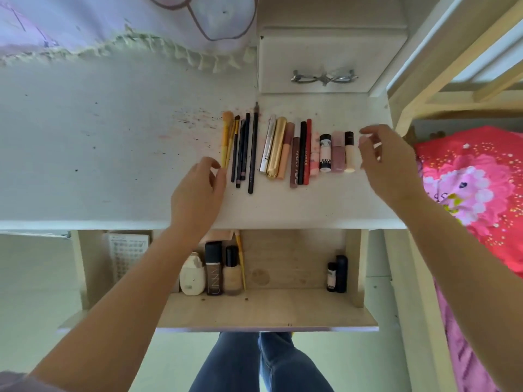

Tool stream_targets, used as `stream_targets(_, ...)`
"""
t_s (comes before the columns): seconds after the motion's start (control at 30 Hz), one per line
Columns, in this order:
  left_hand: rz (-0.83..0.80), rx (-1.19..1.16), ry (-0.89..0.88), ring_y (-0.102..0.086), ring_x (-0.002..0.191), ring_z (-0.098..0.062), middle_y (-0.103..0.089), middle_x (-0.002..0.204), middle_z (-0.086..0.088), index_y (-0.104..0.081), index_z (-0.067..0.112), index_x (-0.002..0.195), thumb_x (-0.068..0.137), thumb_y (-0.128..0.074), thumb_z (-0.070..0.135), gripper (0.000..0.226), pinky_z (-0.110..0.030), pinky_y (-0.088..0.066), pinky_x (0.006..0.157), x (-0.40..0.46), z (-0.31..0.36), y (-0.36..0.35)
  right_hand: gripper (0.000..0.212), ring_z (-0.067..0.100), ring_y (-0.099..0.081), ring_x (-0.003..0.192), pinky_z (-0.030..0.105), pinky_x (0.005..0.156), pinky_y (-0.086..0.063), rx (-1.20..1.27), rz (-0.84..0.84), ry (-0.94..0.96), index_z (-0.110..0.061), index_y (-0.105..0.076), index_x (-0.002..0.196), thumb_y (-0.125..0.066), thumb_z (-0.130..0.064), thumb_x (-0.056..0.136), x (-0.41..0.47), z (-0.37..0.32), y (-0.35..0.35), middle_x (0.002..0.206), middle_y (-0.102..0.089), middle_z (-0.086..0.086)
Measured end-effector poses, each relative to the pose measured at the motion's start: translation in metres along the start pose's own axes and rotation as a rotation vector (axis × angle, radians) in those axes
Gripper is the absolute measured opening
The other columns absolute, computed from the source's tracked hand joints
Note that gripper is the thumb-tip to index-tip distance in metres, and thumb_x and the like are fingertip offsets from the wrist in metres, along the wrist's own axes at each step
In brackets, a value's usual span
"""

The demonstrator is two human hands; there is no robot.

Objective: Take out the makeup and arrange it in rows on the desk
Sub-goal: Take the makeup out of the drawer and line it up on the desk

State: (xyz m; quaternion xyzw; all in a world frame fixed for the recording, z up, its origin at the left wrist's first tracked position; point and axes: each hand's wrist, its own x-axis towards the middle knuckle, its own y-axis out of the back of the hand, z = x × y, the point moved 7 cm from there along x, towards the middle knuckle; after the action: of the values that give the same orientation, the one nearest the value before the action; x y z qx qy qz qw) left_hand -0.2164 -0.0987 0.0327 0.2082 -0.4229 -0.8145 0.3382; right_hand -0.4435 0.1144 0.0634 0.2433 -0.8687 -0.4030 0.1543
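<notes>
A row of makeup lies on the white desk (113, 154): yellow brushes (226, 140), dark pencils (245, 149), a gold tube (276, 148), lip glosses (295, 162) and small bottles (338, 154). My left hand (198, 190) hovers at the row's left end, fingers apart, its fingertips next to the yellow brushes. At the right end my right hand (387, 165) is open beside a cream bottle (350, 155). Below, the open drawer (268, 309) holds a white bottle (192, 275), two foundation bottles (223, 270) and two dark tubes (338, 274).
A white drawer box (325, 52) with a metal handle stands at the back of the desk. Lilac fabric (99, 21) hangs over the back left. A wooden bed frame (452, 80) with pink bedding (475, 179) stands right. My legs in jeans are under the drawer.
</notes>
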Motion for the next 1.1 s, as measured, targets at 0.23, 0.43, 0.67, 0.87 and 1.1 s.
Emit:
stream_targets(0.23,-0.319,-0.039,0.000,-0.060,0.073,-0.012,-0.064,0.090,0.004,-0.058,0.017,0.109,0.096,-0.047,0.022,0.018,-0.026,-0.049,0.065,-0.134,-0.035,-0.069,0.030,0.011,-0.058,0.077,0.022,0.067,-0.039,-0.122,-0.544,0.048,-0.011,-0.062,0.102,-0.037,-0.027,0.095,-0.158,0.030,-0.069,0.088,-0.062,0.001)
stream_targets(0.43,-0.505,0.226,0.290,-0.063,0.091,-0.034,-0.064,0.105,-0.016,-0.028,0.006,0.137,0.097,-0.039,0.022,0.045,-0.038,-0.049,0.069,-0.124,-0.063,-0.142,0.026,0.031,-0.053,0.107,0.035,0.090,-0.043,-0.450,-0.844,-0.168,-0.004,-0.048,0.120,-0.036,-0.010,0.097,-0.188,0.105,-0.130,0.124,-0.048,0.014)
stream_targets(0.67,-0.507,0.444,0.287,-0.064,0.092,-0.029,-0.065,0.105,-0.013,-0.048,0.008,0.128,0.098,-0.041,0.014,0.031,-0.033,-0.045,0.062,-0.100,-0.074,-0.177,0.027,0.028,-0.048,0.109,0.034,0.091,-0.044,-0.578,-0.876,-0.101,-0.004,-0.049,0.121,-0.043,-0.007,0.096,-0.193,0.105,-0.141,0.127,-0.043,0.015)
stream_targets(0.87,-0.489,0.257,0.317,-0.061,0.080,-0.028,-0.064,0.090,-0.009,-0.059,0.011,0.100,0.095,-0.045,0.024,0.020,-0.034,-0.048,0.063,-0.107,-0.071,-0.179,0.020,0.024,-0.054,0.091,0.027,0.090,-0.043,-0.359,-0.798,-0.163,-0.013,-0.058,0.114,-0.048,-0.015,0.097,-0.202,0.105,-0.135,0.123,-0.046,0.011)
stream_targets(1.1,-0.480,0.133,-0.218,-0.047,0.065,-0.004,-0.047,0.081,0.012,-0.049,0.023,0.094,0.093,-0.050,0.031,0.008,-0.019,-0.038,0.061,-0.145,0.003,-0.109,0.030,0.012,-0.056,0.095,0.017,0.082,-0.042,-0.019,-0.649,-0.056,-0.021,-0.054,0.126,-0.050,-0.024,0.097,-0.183,0.046,-0.090,0.115,-0.062,0.000)
